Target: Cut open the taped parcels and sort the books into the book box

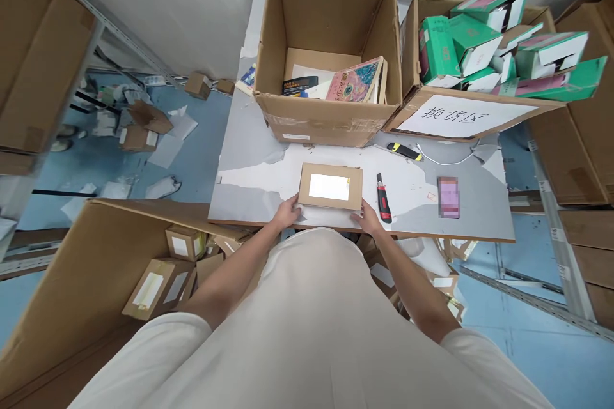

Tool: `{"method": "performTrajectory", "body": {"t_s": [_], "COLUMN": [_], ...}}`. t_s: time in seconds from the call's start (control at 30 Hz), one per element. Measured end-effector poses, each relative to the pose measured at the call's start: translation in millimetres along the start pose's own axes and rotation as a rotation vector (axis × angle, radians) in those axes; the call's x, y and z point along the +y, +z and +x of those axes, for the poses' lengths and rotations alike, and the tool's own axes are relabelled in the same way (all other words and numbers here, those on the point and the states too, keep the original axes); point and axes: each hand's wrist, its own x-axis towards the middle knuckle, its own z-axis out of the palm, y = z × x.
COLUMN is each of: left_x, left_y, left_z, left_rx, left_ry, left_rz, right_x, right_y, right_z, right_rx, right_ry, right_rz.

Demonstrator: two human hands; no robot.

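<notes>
A small brown cardboard box (pixel 307 197) with a white label on top lies near the front edge of the table, right before me. My left hand (pixel 286 212) grips its lower left corner, fingertips against the side. At the opposite lower corner, my right hand (pixel 368 217) holds the box with thumb and fingers; part of the fingers is hidden by it. Just right of the box lies a red and black utility knife (pixel 384 199). Farther back is a yellow and black utility knife (pixel 404 151).
Behind stands a large open carton (pixel 326 121) with several books (pixel 352 83). To its right, another carton (pixel 480 116) overflows with green boxes (pixel 439 48). A pink, blurred item (pixel 449 197) lies on the table's right. A big carton (pixel 62 281) of parcels stands at my left.
</notes>
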Motion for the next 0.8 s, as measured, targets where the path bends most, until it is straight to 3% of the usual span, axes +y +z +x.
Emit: {"method": "performTrajectory", "body": {"t_s": [0.17,0.4,0.53,0.8], "left_x": [4.1,50.4,70.3,79.0], "left_y": [7.6,-7.4,-5.4,-4.1], "left_z": [2.1,-5.7,0.7,33.7], "left_rx": [-0.019,0.134,0.215,0.247], "left_ry": [0.027,0.15,0.111,-0.003], "left_rz": [-0.011,0.19,0.249,0.274], "right_x": [-11.4,-49.0,-66.3,-65.1], "right_y": [5.3,-23.9,-33.3,-39.2], "right_z": [1.5,-8.0,2.9,38.9], "right_rx": [0.036,0.132,0.147,0.152], "right_ry": [-0.021,-0.026,0.013,0.136], "right_rz": [0.069,-0.259,-0.387,-0.232]}}
